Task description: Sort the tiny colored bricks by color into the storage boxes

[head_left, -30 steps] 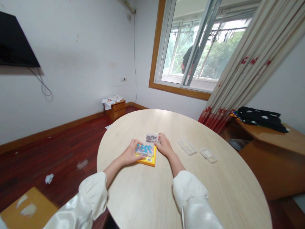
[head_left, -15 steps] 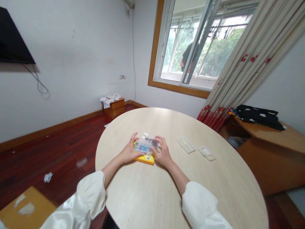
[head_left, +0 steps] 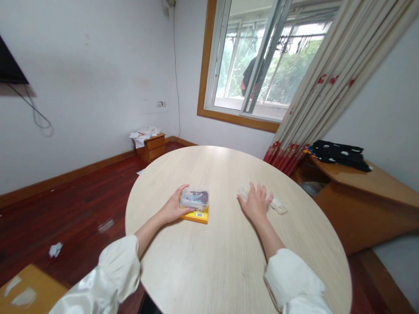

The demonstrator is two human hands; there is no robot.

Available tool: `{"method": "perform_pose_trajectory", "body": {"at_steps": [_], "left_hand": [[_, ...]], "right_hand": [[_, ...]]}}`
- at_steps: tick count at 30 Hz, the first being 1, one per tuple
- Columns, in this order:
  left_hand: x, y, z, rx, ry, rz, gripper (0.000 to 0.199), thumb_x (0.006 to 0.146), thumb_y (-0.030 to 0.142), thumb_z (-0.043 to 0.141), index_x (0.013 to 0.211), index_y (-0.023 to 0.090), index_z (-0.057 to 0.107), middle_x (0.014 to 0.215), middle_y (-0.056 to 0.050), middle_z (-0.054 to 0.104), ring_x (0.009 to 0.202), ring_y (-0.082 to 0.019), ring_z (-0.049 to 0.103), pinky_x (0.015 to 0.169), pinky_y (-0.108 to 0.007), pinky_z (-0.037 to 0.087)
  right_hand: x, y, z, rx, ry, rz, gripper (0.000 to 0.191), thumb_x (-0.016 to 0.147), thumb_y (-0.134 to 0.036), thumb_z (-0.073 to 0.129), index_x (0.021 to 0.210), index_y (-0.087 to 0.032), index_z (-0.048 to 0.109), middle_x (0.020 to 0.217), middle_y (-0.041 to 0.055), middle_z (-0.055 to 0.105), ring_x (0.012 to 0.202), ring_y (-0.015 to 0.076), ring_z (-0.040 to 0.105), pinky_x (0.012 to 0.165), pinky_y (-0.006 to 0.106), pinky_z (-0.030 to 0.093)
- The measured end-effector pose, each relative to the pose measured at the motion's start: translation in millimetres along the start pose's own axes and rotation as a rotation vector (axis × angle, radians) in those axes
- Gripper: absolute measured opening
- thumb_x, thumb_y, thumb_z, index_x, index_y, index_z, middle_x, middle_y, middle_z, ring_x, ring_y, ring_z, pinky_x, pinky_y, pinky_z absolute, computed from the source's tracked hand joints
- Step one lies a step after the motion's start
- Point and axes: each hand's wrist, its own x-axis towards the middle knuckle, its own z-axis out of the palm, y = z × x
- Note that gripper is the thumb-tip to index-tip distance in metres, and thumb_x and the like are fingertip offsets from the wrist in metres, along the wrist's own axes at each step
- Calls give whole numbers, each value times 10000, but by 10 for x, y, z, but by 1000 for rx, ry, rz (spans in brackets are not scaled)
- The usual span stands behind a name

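Note:
My left hand (head_left: 174,206) grips the near-left side of a clear plastic case (head_left: 196,198), thumb in front and fingers behind. Dark small pieces show through the case, with something blue below them. Under it lies a flat yellow box (head_left: 198,218), its front edge and a barcode label visible. Over to the right, my right hand (head_left: 255,203) is spread open above a flat translucent case (head_left: 243,190), which it partly covers; whether it touches the case I cannot tell. Just beyond its fingers lies a second flat translucent case (head_left: 279,207) with pale strips inside.
Everything stands on a round pale wood table (head_left: 209,261). A wooden cabinet (head_left: 366,213) with folded dark cloth (head_left: 340,155) is on the right, a small drawer unit (head_left: 153,147) behind left. A cardboard box (head_left: 32,290) sits on the floor. A person (head_left: 248,76) shows through the window.
My right hand has let go of the clear case and moved right to the flat translucent cases. My left hand keeps its hold. The view has turned slightly right.

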Motion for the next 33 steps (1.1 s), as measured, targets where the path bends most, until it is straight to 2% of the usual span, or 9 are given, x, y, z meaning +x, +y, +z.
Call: {"method": "perform_pose_trajectory", "body": {"at_steps": [5,10,13,18,22,25,28,30,33], "left_hand": [[45,12,35,39,0,-2,820,659,307,725,1336,179,280,1297,-136,461,1151,-245,501,1014,-414,383],[157,24,196,37,-5,13,829,663,304,714,1345,169,262,1347,-155,413,1219,-260,447,1048,-431,347],[232,48,329,15,-20,37,838,668,311,710,1354,162,253,1369,-164,384,1242,-266,422,1059,-433,333],[305,98,485,-49,-29,74,938,662,298,723,1397,147,160,1368,-187,367,1227,-277,431,1053,-452,330],[315,93,518,-128,-26,63,1022,664,302,733,1423,136,70,1309,-190,430,1159,-270,496,1023,-454,360],[311,61,515,-133,-23,75,1030,659,303,739,1430,146,74,1292,-179,452,1170,-272,488,1036,-457,342],[303,21,508,-141,-35,89,1024,662,293,734,1436,167,75,1318,-174,438,1205,-273,461,1065,-464,301],[299,3,505,-133,-38,90,1027,653,299,739,1435,167,87,1348,-183,407,1231,-284,433,1078,-474,276],[300,1,497,-135,-53,84,1009,666,346,729,1430,155,98,1364,-195,382,1248,-293,409,1080,-480,266]], "right_hand": [[-10,283,41,-64,-91,10,469,787,-387,542,1174,-122,511,1079,198,602,1131,363,440,974,646,140],[44,-97,-175,495,111,-26,470,807,-437,492,1174,-149,433,1139,159,541,1061,271,495,915,451,382],[32,-338,-343,689,153,-148,425,830,-412,485,1177,-173,427,1188,143,515,1141,254,475,962,435,380],[-95,-556,-421,742,-76,-491,307,856,-333,491,1136,-210,515,1278,128,495,1236,252,422,1023,473,352],[-129,-585,-388,704,-151,-572,418,850,-362,505,1244,-230,466,1386,119,412,1346,270,280,1063,514,291],[-47,-436,-401,654,-29,-458,537,849,-405,483,1340,-226,360,1413,127,371,1357,273,251,1063,518,272],[52,-57,-419,475,146,-149,444,879,-382,403,1288,-211,420,1299,137,472,1254,264,388,1029,517,287],[62,283,-409,241,137,50,478,841,-401,452,1267,-185,453,1318,164,446,1260,306,361,1011,552,264],[-12,749,-353,-15,-98,218,577,769,-422,541,1278,-159,469,1334,200,420,1255,377,342,968,597,267]]}}
